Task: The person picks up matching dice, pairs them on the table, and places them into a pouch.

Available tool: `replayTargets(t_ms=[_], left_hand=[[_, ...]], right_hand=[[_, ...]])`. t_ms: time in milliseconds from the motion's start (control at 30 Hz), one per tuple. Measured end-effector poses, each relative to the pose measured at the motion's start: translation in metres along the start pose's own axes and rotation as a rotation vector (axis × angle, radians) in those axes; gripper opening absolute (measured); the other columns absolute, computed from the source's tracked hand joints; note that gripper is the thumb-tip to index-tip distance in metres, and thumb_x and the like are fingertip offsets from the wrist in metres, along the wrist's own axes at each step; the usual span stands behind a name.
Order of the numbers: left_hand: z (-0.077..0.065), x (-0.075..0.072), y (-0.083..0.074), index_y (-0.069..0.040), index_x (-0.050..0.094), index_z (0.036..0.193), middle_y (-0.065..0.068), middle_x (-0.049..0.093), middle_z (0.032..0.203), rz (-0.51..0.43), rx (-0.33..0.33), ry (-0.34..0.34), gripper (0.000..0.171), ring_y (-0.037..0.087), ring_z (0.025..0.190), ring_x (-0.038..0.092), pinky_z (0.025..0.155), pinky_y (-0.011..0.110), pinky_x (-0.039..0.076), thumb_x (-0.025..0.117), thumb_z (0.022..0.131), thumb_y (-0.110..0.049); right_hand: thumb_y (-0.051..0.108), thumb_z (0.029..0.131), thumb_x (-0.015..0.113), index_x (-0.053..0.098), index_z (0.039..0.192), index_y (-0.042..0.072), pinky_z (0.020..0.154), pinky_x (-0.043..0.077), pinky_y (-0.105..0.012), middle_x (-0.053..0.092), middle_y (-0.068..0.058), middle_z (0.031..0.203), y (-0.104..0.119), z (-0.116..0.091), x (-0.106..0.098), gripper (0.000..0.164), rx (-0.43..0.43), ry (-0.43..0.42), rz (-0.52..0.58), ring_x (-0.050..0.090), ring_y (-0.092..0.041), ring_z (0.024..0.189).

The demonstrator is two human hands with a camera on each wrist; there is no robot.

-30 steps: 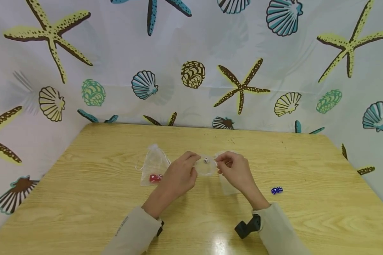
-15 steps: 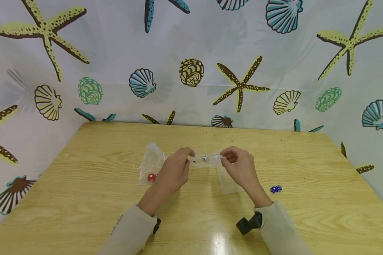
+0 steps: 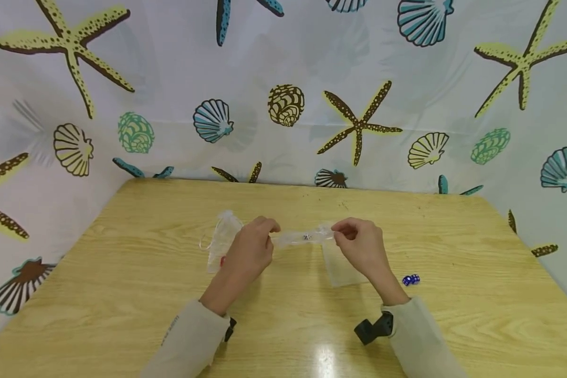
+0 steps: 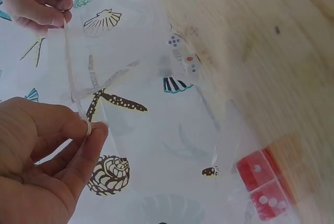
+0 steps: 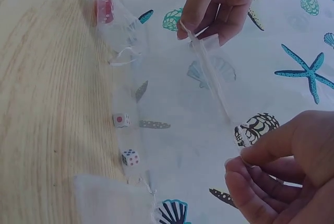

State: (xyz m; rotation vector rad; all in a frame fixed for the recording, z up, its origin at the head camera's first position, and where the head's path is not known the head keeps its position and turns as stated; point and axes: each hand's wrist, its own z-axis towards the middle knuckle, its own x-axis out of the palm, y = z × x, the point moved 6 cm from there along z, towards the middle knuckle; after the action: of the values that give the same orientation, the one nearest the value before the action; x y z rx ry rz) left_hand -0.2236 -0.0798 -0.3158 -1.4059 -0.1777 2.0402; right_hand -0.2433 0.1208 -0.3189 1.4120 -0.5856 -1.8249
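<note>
A sheer white drawstring bag (image 3: 290, 239) is stretched between my two hands above the table. In the right wrist view, white dice (image 5: 130, 157) sit at its bottom. My left hand (image 3: 250, 247) pinches a white drawstring (image 4: 69, 72) at one side between thumb and fingers. At the opposite side, my right hand (image 3: 363, 247) pinches the drawstring too. The bag's top edge runs nearly straight between them. Partly behind my left hand lies a second sheer bag (image 3: 224, 231), with red dice (image 4: 261, 182) in it.
Under and beside my right hand lies a flat sheer bag (image 3: 342, 265) on the wooden table (image 3: 283, 325). Two blue dice (image 3: 411, 280) rest farther right. A curtain (image 3: 274, 58) with shells and starfish hangs behind the table.
My hands have moved apart, left hand leftward and right hand rightward. The bag between them has been drawn wider and looks flatter in the head view.
</note>
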Motion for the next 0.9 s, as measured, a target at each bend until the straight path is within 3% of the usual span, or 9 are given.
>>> replayTargets(t_ms=[200, 433, 900], left_hand=[[0.001, -0.004, 0.005, 0.000, 0.068, 0.096, 0.017, 0.063, 0.100, 0.060, -0.008, 0.035, 0.022, 0.029, 0.083, 0.063, 0.063, 0.033, 0.051, 0.056, 0.084, 0.013], [0.003, -0.010, 0.014, 0.002, 0.069, 0.100, 0.018, 0.062, 0.106, 0.062, -0.080, 0.090, 0.022, 0.031, 0.088, 0.063, 0.066, 0.033, 0.053, 0.056, 0.085, 0.011], [0.004, -0.030, 0.040, 0.005, 0.069, 0.099, 0.024, 0.061, 0.106, 0.048, -0.194, 0.058, 0.024, 0.031, 0.077, 0.060, 0.060, 0.034, 0.048, 0.051, 0.084, 0.010]], right_hand=[[0.004, 0.083, 0.061, 0.074, 0.085, 0.004, 0.054, 0.046, -0.026, 0.068, -0.009, 0.073, 0.000, 0.001, -0.004, 0.013, 0.014, -0.006, -0.031, 0.059, -0.017, 0.061], [0.005, 0.082, 0.061, 0.072, 0.082, 0.004, 0.055, 0.046, -0.027, 0.067, -0.009, 0.072, -0.004, 0.001, -0.006, 0.011, 0.041, -0.015, -0.027, 0.058, -0.016, 0.060], [0.006, 0.082, 0.059, 0.070, 0.079, 0.004, 0.057, 0.044, -0.027, 0.066, -0.010, 0.071, -0.008, 0.008, -0.026, 0.012, 0.040, -0.092, -0.031, 0.056, -0.017, 0.060]])
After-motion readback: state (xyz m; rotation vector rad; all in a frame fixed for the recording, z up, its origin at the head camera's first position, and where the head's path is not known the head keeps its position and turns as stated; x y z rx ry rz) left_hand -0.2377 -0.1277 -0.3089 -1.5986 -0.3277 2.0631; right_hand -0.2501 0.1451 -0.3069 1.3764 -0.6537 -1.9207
